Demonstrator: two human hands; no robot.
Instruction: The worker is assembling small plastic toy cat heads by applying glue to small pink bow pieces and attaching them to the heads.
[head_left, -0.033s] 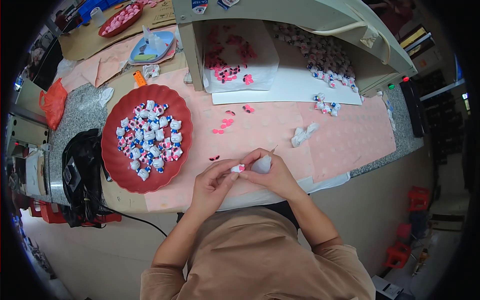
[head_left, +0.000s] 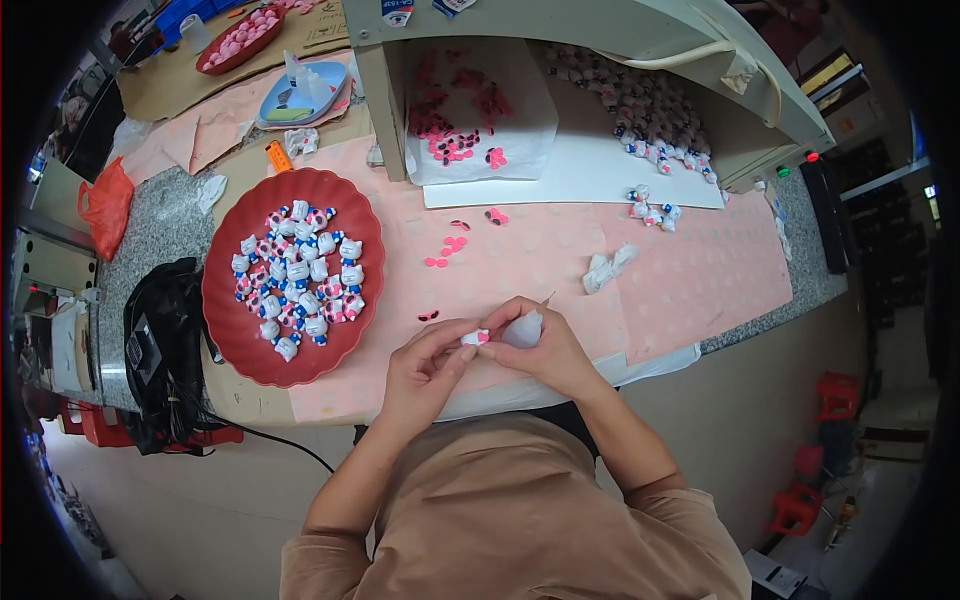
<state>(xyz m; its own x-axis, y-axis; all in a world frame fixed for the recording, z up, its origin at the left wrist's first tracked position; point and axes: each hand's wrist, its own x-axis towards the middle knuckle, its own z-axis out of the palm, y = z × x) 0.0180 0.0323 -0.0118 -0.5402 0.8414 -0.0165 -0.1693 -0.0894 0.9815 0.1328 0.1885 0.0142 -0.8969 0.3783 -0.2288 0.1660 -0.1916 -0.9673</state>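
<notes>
- Centre: the left hand (head_left: 425, 370) pinches a small white figurine (head_left: 470, 339) with a pink part between thumb and fingertips, just above the near edge of the bench; the grip seems chosen to leave its front uncovered.
- The right hand (head_left: 548, 348) has its fingers curled around a pale bottle (head_left: 522, 331), thin tip pointing up and away, probably so that thumb and forefinger stay free to steady the figurine; whether they touch it, I cannot tell.
- Left: a red scalloped bowl (head_left: 250, 362) holds many white, blue and pink figures (head_left: 298, 271), presumably set beside the left arm for easy reach.
- Ahead: loose pink pieces (head_left: 454, 245) and a pink-and-black piece (head_left: 428, 316) lie apart from one another, perhaps for easy picking up singly.
- Beyond: a grey-green housing (head_left: 620, 20) shelters more pink pieces on a white sheet (head_left: 535, 120) and massed figures beside a white board (head_left: 560, 190).
- Surface: pink, faintly patterned covering (head_left: 540, 240) over speckled stone (head_left: 170, 210); a crumpled tissue (head_left: 608, 268) rests on the covering.
- Room: a black bag (head_left: 165, 350) beside the bowl, a pale floor (head_left: 690, 440), red stools (head_left: 795, 510) at far right.
</notes>
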